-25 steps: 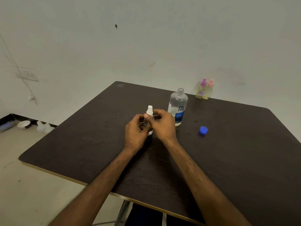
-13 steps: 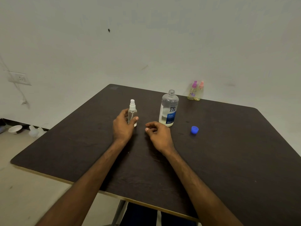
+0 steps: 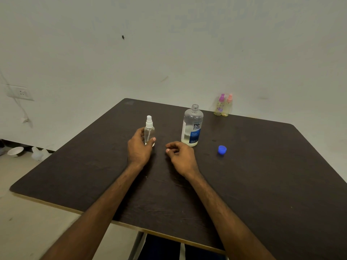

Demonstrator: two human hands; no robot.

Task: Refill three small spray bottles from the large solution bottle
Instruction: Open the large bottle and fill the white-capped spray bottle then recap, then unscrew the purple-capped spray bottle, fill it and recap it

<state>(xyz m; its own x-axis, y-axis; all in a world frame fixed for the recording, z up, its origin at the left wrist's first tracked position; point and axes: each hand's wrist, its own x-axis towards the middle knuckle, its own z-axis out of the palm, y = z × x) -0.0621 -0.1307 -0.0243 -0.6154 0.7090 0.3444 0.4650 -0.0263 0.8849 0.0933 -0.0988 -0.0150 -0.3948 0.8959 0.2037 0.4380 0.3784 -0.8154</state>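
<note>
Your forearms come in over the near edge of the dark table (image 3: pixel 262 184), both hands near its middle. Your left hand (image 3: pixel 139 149) grasps the clear spray bottle (image 3: pixel 149 131): fingers behind its lower body, thumb across the front. The bottle stands upright on the table with its white sprayer on, at 12 o'clock from that hand. Your right hand (image 3: pixel 181 156) is just beside the left, at its 3 o'clock, with the fingers loosely curled and nothing in them; it's relaxed, low over the tabletop, contact unclear. The large solution bottle (image 3: pixel 192 126) stands upright at 1 o'clock from the right hand, close to it but apart, neck uncapped, liquid low in the bottom part. The blue cap (image 3: pixel 222 149) lies on the table at 3 o'clock from the right hand, apart from the big bottle. Farther off at 1 o'clock, at the far table edge by the wall, stand two small spray bottles side by side, the purple-topped bottle (image 3: pixel 219 105) and the pink-topped bottle (image 3: pixel 228 106), both with yellowish liquid. At 9 o'clock a white bowl (image 3: pixel 15 151) sits on the floor, and a wall outlet (image 3: pixel 20 92) is above it.
</note>
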